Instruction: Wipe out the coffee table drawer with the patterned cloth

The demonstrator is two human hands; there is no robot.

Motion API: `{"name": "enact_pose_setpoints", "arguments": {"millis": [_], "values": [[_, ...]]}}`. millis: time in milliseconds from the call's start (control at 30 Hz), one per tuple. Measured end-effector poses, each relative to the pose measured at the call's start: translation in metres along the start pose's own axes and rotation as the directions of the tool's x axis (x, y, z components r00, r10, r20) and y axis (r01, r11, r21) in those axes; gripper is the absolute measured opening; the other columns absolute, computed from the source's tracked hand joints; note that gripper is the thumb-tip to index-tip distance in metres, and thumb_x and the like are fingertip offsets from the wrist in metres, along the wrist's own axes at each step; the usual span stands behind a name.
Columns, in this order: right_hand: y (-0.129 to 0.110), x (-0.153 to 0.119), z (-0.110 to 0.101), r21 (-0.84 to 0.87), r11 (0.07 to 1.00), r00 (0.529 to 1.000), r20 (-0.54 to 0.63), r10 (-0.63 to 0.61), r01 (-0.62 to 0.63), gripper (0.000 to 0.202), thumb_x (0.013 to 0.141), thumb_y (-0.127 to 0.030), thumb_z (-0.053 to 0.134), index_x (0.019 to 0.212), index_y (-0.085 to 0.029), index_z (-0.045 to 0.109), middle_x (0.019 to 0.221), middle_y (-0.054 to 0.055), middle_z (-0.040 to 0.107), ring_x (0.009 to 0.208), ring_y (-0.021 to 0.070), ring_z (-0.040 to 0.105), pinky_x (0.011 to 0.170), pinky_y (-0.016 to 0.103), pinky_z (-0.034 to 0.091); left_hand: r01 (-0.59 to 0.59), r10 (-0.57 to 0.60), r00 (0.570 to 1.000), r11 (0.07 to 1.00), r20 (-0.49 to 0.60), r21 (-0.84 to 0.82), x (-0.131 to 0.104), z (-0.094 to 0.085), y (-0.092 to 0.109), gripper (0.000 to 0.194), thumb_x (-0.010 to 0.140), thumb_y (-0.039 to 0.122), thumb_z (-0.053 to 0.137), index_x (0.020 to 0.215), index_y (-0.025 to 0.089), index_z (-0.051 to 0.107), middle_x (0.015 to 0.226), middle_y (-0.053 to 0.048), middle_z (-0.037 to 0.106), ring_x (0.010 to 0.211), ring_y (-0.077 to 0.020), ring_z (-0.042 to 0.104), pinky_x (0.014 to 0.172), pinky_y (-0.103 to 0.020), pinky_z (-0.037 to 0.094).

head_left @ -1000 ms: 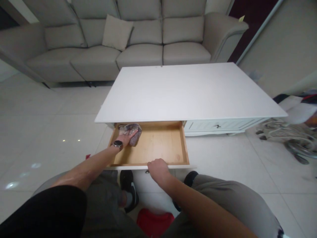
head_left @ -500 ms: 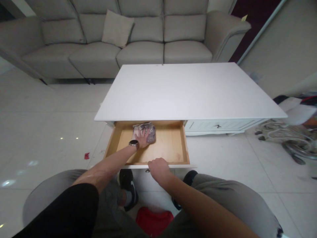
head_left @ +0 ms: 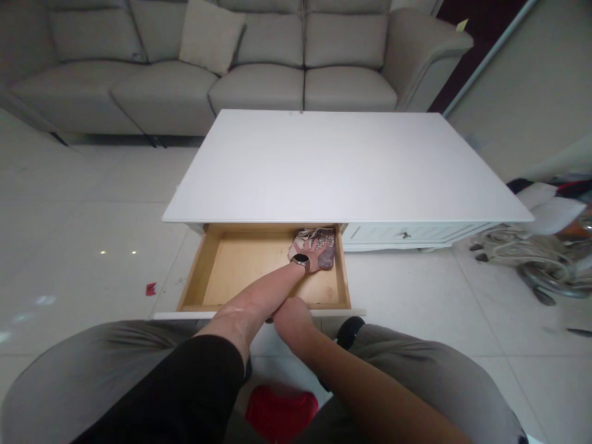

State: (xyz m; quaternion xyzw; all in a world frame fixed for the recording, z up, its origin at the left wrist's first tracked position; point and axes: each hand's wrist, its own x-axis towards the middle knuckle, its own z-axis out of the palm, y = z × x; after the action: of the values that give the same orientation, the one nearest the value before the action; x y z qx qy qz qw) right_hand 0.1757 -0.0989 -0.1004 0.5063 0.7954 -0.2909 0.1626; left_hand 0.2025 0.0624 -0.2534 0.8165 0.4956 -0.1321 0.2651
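Fingers (head_left: 316,245) of the left hand (head_left: 315,258) were spread wide, lying flat over the patterned cloth (head_left: 328,258) with the palm on it. This cloth lay inside the pulled-out drawer (head_left: 245,262), at its back right corner; nearly as deep as wide, it showed no clear long axis, though its right edge ran front to back, roughly along the drawer's side wall. The right hand (head_left: 292,319) was curled round the drawer's front panel, partly hidden, below the white surface (head_left: 346,166).

Home living room, long sofa (head_left: 259,89), cushion (head_left: 210,37), coffee table (head_left: 346,166)
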Motion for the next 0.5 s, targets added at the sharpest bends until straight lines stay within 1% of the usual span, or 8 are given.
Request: {"name": "enact_pose_setpoints", "arguments": {"millis": [33, 100, 167, 233, 300, 400, 500], "values": [[0.000, -0.002, -0.001, -0.020, 1.000, 1.000, 0.014, -0.003, 0.003, 0.033, 0.098, -0.008, 0.049, 0.111, -0.013, 0.079, 0.112, 0.018, 0.078, 0.100, 0.0272, 0.076, 0.084, 0.037, 0.060, -0.008, 0.008, 1.000, 1.000, -0.002, -0.007, -0.005, 0.000, -0.008, 0.107, 0.079, 0.066, 0.069, 0.165, 0.046, 0.008, 0.176, -0.005, 0.000, 0.158, -0.0510, 0.000, 0.113, -0.083, 0.003], [-0.001, -0.004, -0.001, -0.043, 0.999, 1.000, 0.006, -0.020, 0.020, 0.034, 0.098, -0.006, 0.047, 0.109, -0.012, 0.079, 0.108, 0.018, 0.078, 0.100, 0.0266, 0.076, 0.082, 0.037, 0.060, -0.016, 0.016, 1.000, 1.000, -0.026, -0.010, -0.015, -0.001, -0.027, 0.107, 0.079, 0.071, 0.066, 0.165, 0.046, 0.009, 0.176, -0.005, -0.001, 0.158, -0.0514, 0.000, 0.113, -0.084, 0.003], [0.000, -0.005, 0.000, -0.061, 0.998, 0.999, -0.012, -0.030, 0.029, 0.034, 0.099, -0.007, 0.046, 0.109, -0.012, 0.078, 0.107, 0.018, 0.078, 0.100, 0.0264, 0.076, 0.081, 0.037, 0.059, 0.008, -0.008, 0.999, 1.000, -0.048, -0.004, -0.026, -0.002, -0.050, 0.106, 0.080, 0.072, 0.066, 0.166, 0.042, 0.013, 0.176, -0.008, 0.003, 0.157, -0.0527, 0.003, 0.113, -0.083, 0.004], [0.001, -0.006, 0.001, -0.066, 0.997, 0.999, -0.036, -0.032, 0.030, 0.034, 0.100, -0.009, 0.045, 0.111, -0.012, 0.077, 0.109, 0.018, 0.078, 0.100, 0.0263, 0.076, 0.082, 0.037, 0.059, 0.058, -0.058, 0.996, 0.998, -0.067, 0.001, -0.036, -0.005, -0.078, 0.104, 0.081, 0.069, 0.068, 0.167, 0.037, 0.018, 0.176, -0.012, 0.009, 0.156, -0.0535, 0.005, 0.114, -0.080, 0.006], [0.003, -0.006, 0.002, -0.066, 0.997, 0.998, -0.043, -0.035, 0.032, 0.034, 0.101, -0.010, 0.044, 0.113, -0.013, 0.075, 0.110, 0.017, 0.078, 0.101, 0.0259, 0.076, 0.082, 0.037, 0.058, 0.111, -0.108, 0.990, 0.993, -0.088, 0.026, -0.048, -0.009, -0.114, 0.101, 0.083, 0.067, 0.067, 0.167, 0.034, 0.021, 0.175, -0.015, 0.013, 0.156, -0.0528, 0.007, 0.116, -0.077, 0.008], [0.004, -0.007, 0.001, -0.061, 0.998, 0.999, -0.039, -0.027, 0.025, 0.034, 0.101, -0.010, 0.044, 0.116, -0.014, 0.074, 0.110, 0.016, 0.078, 0.104, 0.0252, 0.075, 0.083, 0.037, 0.058, 0.210, -0.203, 0.976, 0.972, -0.072, 0.105, -0.071, -0.020, -0.175, 0.102, 0.079, 0.068, 0.069, 0.166, 0.036, 0.025, 0.174, -0.013, 0.018, 0.157, -0.0494, 0.010, 0.118, -0.076, 0.011], [0.004, -0.008, 0.000, -0.067, 0.997, 0.999, -0.039, -0.032, 0.029, 0.034, 0.101, -0.010, 0.044, 0.117, -0.014, 0.074, 0.110, 0.016, 0.078, 0.105, 0.0254, 0.075, 0.083, 0.037, 0.058, 0.326, -0.317, 0.944, 0.937, -0.090, 0.126, -0.099, -0.031, -0.231, 0.098, 0.080, 0.062, 0.070, 0.165, 0.032, 0.031, 0.172, -0.016, 0.023, 0.156, -0.0479, 0.017, 0.117, -0.074, 0.020]]}}
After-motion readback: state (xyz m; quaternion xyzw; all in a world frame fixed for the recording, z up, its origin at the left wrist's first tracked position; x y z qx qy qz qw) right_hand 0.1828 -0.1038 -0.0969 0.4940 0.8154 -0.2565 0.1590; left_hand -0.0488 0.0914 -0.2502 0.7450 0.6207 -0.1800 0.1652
